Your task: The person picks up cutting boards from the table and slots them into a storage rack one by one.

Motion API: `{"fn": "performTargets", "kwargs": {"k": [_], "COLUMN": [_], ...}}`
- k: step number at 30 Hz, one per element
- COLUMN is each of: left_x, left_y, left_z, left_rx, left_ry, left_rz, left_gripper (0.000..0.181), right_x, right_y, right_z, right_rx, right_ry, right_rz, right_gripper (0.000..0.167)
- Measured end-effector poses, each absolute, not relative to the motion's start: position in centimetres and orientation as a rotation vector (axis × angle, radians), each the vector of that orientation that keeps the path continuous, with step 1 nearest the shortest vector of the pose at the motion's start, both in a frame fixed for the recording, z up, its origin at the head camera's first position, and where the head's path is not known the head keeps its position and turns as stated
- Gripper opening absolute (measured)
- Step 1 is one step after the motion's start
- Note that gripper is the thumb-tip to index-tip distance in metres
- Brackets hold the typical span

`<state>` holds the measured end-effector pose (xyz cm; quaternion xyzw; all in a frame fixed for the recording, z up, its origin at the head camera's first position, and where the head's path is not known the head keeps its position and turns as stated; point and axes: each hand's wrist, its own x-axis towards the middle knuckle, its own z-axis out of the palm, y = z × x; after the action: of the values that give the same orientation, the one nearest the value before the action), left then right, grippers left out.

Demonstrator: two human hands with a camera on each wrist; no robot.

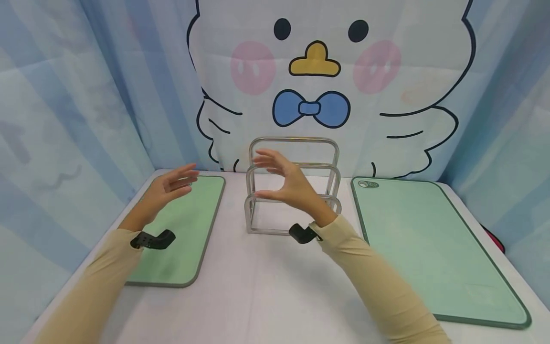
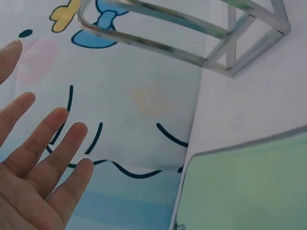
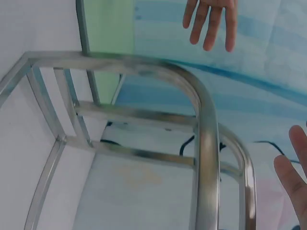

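A metal rack (image 1: 268,231) of three upright loops stands at the middle back of the table. My right hand (image 1: 292,184) hovers in front of it, fingers spread from the thumb and holding nothing. My left hand (image 1: 165,191) is raised over the smaller green board (image 1: 189,239) on the left, its fingers loosely extended and empty. The left wrist view shows the left palm (image 2: 29,191) with fingers apart, the rack (image 2: 153,48) above. In the right wrist view the rack (image 3: 206,158) fills the middle, with fingertips of the right hand (image 3: 292,177) at the edge.
A larger green board (image 1: 429,248) lies flat on the right of the white table (image 1: 240,296). Behind stands a curtain (image 1: 318,148) printed with a cartoon face and a blue bow; blue curtains (image 1: 56,119) hang at both sides. Something red (image 1: 494,240) shows at the right edge.
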<state>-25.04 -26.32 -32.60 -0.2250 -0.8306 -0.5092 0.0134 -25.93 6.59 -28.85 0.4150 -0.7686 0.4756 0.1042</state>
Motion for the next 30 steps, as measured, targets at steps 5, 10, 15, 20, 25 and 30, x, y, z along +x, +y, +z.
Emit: {"fn": "performTargets", "kwargs": {"k": [5,10,15,20,25,30], "left_x": [-24.8,-24.6,-24.4,-24.2,-23.9,-23.8], "left_y": [-27.8,-29.0,-30.2,-31.9,-33.3,-34.3], "left_z": [-33.3,-34.1,-34.6,-35.6,-36.6,-37.4], "left_rx": [-0.641,-0.597,-0.492,-0.4,-0.278,-0.084], "left_ry": [-2.638,-2.678,-2.744,-2.768,-2.821,-2.946], "left_rz": [-1.513,-1.435,-1.414,-1.411,-1.366,-1.28], "left_gripper": [0.054,0.054,0.056,0.057,0.059,0.063], "right_x": [-25.5,-25.0,-24.8,-24.8,-25.0,-25.4], "right_y": [3.7,1.1,-1.2,-3.3,-4.7,-5.6], "right_z": [-29.8,-30.9,-32.3,-33.9,-35.8,-37.5], "right_rx": [1.286,1.3,1.262,1.166,1.039,0.901], "right_ry": [-2.276,-2.322,-2.397,-2.499,-2.589,-2.683], "right_rz": [1.338,1.311,1.382,1.457,1.552,1.606], "right_gripper": [0.085,0.086,0.085,0.082,0.08,0.079]}}
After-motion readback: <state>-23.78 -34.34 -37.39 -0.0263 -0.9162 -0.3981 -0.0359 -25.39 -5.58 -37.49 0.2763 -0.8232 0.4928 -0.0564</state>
